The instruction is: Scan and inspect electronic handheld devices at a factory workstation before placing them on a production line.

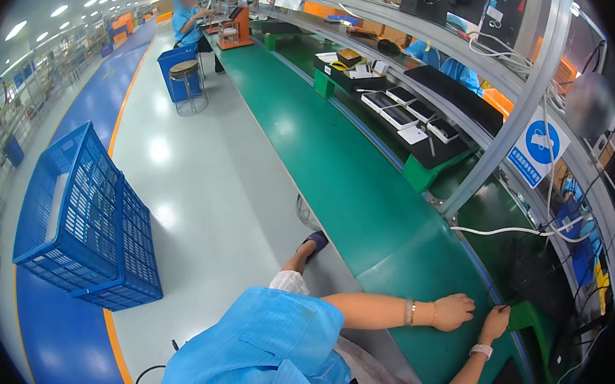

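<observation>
My left hand (453, 312) rests on the green bench top (363, 225), its fingers curled in and nothing visible in them. A bracelet and a thin band circle that wrist. Just to its right, my right hand (495, 323) is closed at the bench's rail, beside a green support block (534, 327). Something thin and dark shows at its fingertips, too small to name. A pale watch-like band (481, 350) is on the right wrist. Beyond the block lies a dark, rough-looking mat or panel (542, 283), partly in shadow.
A white cable (499, 229) crosses the rail near a metal upright (511, 128). White trays with dark devices (400, 118) sit on a raised black shelf. A blue crate stack (102, 226) stands on the floor at left. Farther off are a stool (184, 71) and another person (185, 20).
</observation>
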Demonstrator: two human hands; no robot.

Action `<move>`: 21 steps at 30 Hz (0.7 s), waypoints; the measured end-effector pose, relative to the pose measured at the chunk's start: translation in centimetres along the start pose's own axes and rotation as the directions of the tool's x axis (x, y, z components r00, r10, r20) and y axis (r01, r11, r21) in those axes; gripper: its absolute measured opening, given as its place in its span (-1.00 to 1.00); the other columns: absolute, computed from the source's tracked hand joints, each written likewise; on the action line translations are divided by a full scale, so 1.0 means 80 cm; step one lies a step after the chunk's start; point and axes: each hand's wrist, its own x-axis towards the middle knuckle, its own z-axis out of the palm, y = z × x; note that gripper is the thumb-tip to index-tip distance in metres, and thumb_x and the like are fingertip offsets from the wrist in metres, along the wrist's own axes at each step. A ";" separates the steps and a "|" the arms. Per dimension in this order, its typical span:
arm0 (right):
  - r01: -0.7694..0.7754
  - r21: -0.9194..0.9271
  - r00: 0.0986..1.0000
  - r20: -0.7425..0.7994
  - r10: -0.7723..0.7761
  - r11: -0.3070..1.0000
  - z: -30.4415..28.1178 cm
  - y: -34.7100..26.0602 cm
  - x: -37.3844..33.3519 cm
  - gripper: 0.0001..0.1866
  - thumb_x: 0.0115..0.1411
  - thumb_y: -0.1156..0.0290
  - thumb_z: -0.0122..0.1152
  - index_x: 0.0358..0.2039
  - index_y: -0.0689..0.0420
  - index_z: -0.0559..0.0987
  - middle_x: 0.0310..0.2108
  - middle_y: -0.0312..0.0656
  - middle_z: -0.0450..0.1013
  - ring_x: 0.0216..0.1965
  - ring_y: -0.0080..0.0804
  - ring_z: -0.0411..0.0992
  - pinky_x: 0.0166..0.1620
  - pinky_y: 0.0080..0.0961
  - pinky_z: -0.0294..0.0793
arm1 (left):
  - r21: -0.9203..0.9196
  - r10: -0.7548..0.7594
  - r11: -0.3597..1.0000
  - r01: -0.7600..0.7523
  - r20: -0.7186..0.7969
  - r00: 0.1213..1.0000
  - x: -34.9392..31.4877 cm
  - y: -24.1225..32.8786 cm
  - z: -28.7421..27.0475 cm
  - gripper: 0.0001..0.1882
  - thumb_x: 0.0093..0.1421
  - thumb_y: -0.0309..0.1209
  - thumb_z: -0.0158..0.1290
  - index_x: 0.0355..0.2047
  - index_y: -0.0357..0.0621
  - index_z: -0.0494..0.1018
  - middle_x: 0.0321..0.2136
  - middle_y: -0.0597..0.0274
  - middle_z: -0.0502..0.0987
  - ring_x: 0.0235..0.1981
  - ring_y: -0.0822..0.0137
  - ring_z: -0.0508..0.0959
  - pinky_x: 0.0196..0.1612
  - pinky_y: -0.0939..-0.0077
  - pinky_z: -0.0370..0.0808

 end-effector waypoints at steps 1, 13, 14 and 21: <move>-0.051 -0.045 0.999 0.012 0.051 0.998 -0.002 -0.010 -0.005 -0.76 0.22 0.25 -0.03 -0.32 0.17 0.45 -0.41 0.06 0.51 -0.34 0.12 0.48 -0.31 -0.06 0.42 | 0.022 -0.010 1.000 0.010 0.032 0.999 -0.001 0.002 -0.002 -0.66 0.06 -0.40 0.04 -0.13 -0.19 0.51 0.00 -0.03 0.42 0.14 0.04 0.34 0.22 0.18 0.20; 0.050 -0.006 0.997 0.066 -0.049 0.999 -0.017 -0.013 -0.032 -0.70 0.18 0.16 0.05 -0.17 0.07 0.44 -0.35 -0.01 0.54 -0.35 0.06 0.51 -0.33 -0.07 0.43 | 0.144 -0.095 0.988 0.062 0.231 0.968 0.042 -0.013 -0.003 -0.37 0.08 0.15 -0.07 0.09 0.14 0.40 0.19 0.06 0.27 0.27 0.05 0.14 0.23 -0.37 -0.14; 0.066 -0.030 0.997 0.035 -0.065 0.997 -0.020 -0.002 -0.031 -0.69 0.16 0.14 0.07 -0.18 0.07 0.45 -0.39 -0.02 0.54 -0.39 0.04 0.52 -0.38 -0.08 0.44 | 0.110 -0.076 0.993 0.051 0.235 0.969 0.053 -0.005 -0.015 -0.38 0.04 0.15 -0.03 0.06 0.18 0.43 0.15 0.06 0.31 0.24 0.06 0.19 0.19 -0.39 -0.07; 0.093 0.041 0.995 -0.024 -0.092 0.995 -0.017 -0.050 -0.037 -0.76 0.05 0.20 0.16 -0.49 0.13 0.48 -0.53 0.00 0.50 -0.47 0.01 0.51 -0.42 -0.10 0.46 | 0.207 -0.035 0.978 -0.003 0.179 0.983 0.035 -0.029 -0.035 -0.48 0.17 -0.03 -0.01 0.09 0.04 0.39 0.18 0.11 0.31 0.25 0.10 0.21 0.24 -0.14 0.00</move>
